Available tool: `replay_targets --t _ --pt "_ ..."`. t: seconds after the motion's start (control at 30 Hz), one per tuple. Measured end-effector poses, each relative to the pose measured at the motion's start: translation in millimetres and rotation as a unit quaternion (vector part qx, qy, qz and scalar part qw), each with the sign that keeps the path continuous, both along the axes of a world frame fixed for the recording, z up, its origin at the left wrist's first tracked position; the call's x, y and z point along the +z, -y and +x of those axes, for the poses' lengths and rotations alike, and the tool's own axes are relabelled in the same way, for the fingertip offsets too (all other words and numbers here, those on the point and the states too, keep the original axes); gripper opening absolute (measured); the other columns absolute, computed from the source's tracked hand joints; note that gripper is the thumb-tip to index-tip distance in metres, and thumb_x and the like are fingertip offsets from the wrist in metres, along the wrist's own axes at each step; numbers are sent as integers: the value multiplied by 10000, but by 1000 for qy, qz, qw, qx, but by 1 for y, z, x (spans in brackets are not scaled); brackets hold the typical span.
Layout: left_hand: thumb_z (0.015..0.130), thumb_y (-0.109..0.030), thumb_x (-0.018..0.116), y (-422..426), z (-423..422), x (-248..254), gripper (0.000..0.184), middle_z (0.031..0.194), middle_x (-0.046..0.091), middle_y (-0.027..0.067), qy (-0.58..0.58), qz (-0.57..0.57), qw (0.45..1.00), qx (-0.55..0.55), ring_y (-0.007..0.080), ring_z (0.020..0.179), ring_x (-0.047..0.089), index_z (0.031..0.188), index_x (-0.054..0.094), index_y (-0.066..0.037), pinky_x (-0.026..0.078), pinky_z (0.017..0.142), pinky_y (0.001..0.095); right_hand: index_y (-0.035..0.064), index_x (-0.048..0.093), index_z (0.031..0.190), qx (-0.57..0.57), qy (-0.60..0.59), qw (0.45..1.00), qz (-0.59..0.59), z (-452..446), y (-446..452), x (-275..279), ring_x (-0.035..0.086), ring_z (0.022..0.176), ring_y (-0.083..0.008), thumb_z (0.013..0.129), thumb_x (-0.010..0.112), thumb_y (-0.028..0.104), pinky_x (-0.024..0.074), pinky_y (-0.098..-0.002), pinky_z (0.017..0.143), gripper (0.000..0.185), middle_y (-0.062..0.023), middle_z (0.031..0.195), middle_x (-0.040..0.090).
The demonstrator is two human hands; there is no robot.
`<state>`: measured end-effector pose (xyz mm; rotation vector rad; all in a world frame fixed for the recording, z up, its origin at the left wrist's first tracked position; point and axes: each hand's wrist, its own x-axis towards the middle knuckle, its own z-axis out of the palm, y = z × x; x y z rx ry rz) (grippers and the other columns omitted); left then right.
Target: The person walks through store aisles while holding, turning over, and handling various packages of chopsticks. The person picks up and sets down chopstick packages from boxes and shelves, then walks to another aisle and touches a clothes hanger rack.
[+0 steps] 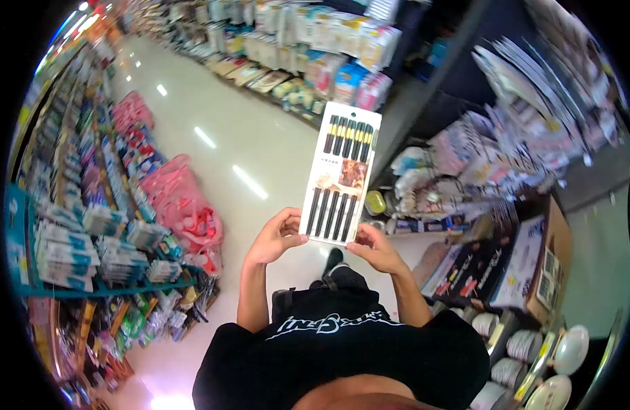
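Note:
A flat white pack of chopsticks (339, 174) is held up in front of my body, slightly tilted, its printed front facing me. Dark sticks with gold bands show through it, around a small food picture at the middle. My left hand (279, 236) grips the lower left corner, thumb on the front. At the lower right corner my right hand (379, 250) holds the same pack, its thumb near the bottom edge. The fingers behind the pack are partly hidden.
Shelves of packaged goods (124, 249) run along the left, with pink plastic bags (185, 205) on the floor beside them. Hanging packets (349, 41) fill a rack ahead. To the right stand a carton of boxes (527, 260) and white bowls (571, 348).

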<state>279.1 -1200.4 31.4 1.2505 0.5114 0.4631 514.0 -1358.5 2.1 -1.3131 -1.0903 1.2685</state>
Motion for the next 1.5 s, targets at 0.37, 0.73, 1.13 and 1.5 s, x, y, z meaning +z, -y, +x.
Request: replay_targets --t 0.37,0.73,1.13,1.5 --pt "761 112 722 -142 -113 -15 373 1022 641 83 155 -20 974 166 170 963 606 1051 536 -34 473 877 328 -31 580 1196 220 -104 964 105 -76 -254 30 584 1058 -161 843 711 61 434 -334 968 388 -81 1154 624" --pt "763 70 741 -351 -185 24 408 1081 643 69 72 7 973 218 153 1017 593 1115 562 -32 445 921 310 -19 620 1145 390 -15 912 123 -124 -520 58 563 1036 -114 831 726 37 432 -292 939 336 -53 1115 658" --pt "828 -67 733 -554 -241 -43 396 1128 634 55 74 3 968 240 130 1058 571 1185 584 19 433 929 288 4 660 1062 395 28 909 127 -182 -749 38 637 880 -145 830 745 129 494 -303 818 277 -94 951 707" --pt "888 -64 672 -863 -290 25 226 1049 669 64 15 212 977 -18 160 979 627 1105 651 -5 482 876 303 0 624 1138 457 60 874 156 -244 -1030 75 621 950 -174 852 724 168 473 -316 865 347 -115 1030 693"
